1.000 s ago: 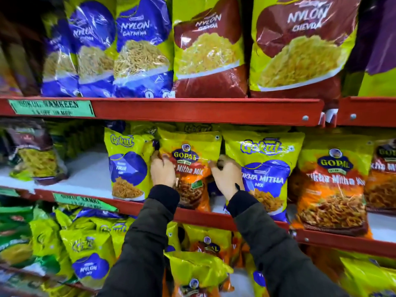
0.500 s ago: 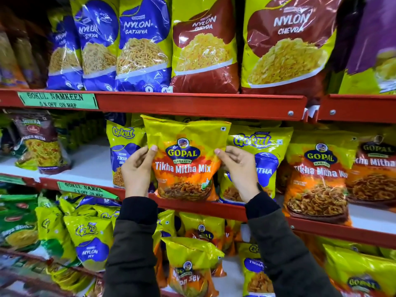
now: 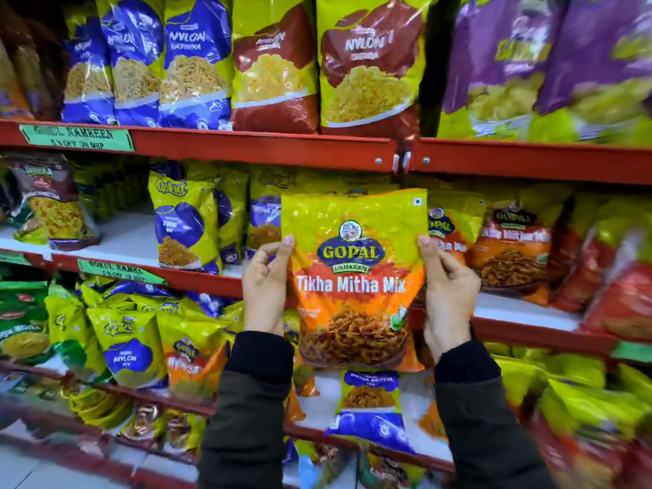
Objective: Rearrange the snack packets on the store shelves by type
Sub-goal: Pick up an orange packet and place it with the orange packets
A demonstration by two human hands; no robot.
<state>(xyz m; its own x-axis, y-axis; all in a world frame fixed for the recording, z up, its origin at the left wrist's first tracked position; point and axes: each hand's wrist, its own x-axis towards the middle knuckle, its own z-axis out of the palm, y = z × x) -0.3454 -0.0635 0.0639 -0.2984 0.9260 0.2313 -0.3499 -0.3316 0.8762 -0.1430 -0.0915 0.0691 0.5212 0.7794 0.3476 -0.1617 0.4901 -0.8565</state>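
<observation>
A Gopal Tikha Mitha Mix packet [image 3: 356, 277] is held upright in the air, out in front of the red front edge of the middle shelf [image 3: 211, 284], its printed face toward the camera. The left hand [image 3: 264, 287] pinches the packet's left edge between thumb and curled fingers. The right hand [image 3: 448, 294] pinches the right edge the same way, thumb on the front. Both wrists come out of dark sleeves [image 3: 254, 400].

On the middle shelf behind it, blue-and-yellow Gokul packets [image 3: 183, 224] stand to the left, and more orange Gopal packets [image 3: 508, 248] stand to the right. The top shelf [image 3: 264, 150] carries blue Nylon packets [image 3: 194, 61] at left, maroon Nylon packets [image 3: 367, 61] in the middle and blurred purple packets [image 3: 564, 54] at right. A green price label [image 3: 76, 137] sticks to its front edge near the left end.
</observation>
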